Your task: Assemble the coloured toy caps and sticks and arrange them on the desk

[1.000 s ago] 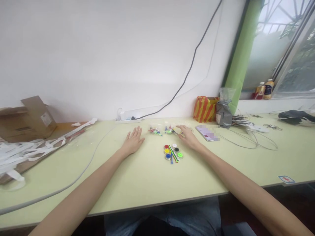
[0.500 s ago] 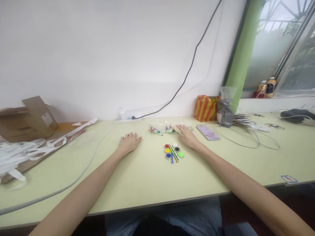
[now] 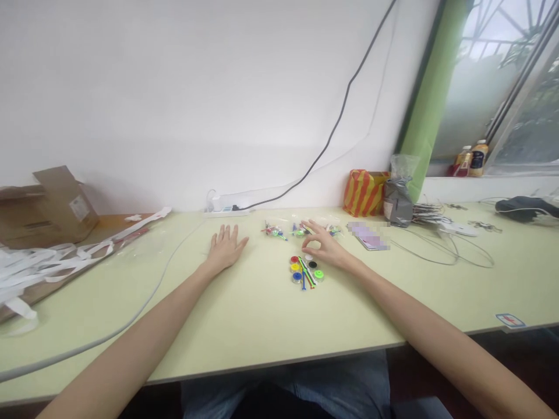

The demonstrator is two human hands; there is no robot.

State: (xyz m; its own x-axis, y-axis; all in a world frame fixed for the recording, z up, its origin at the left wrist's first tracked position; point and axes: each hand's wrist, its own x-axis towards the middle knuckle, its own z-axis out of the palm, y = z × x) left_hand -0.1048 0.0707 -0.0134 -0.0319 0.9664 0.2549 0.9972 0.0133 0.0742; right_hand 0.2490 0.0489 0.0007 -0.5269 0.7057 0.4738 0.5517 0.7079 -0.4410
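Note:
My left hand lies flat on the table with its fingers spread, holding nothing. Over the far side of a small group of coloured pieces is my right hand, its thumb and index finger curved towards each other and its other fingers stretched out; nothing shows between them. Round plastic pieces with coloured tops, among them a red one, a yellow one, a blue one, a black one and a green one, surround several thin coloured sticks. My right hand partly covers a white round piece.
Clear bags with small coloured parts lie beyond my hands. A phone, a striped bag and a grey bag stand or lie to the right. A cardboard box, white straps and a cable occupy the left.
My left hand has spread its fingers flat. My right hand has shifted slightly left, with thumb and index finger now curved together by the white piece.

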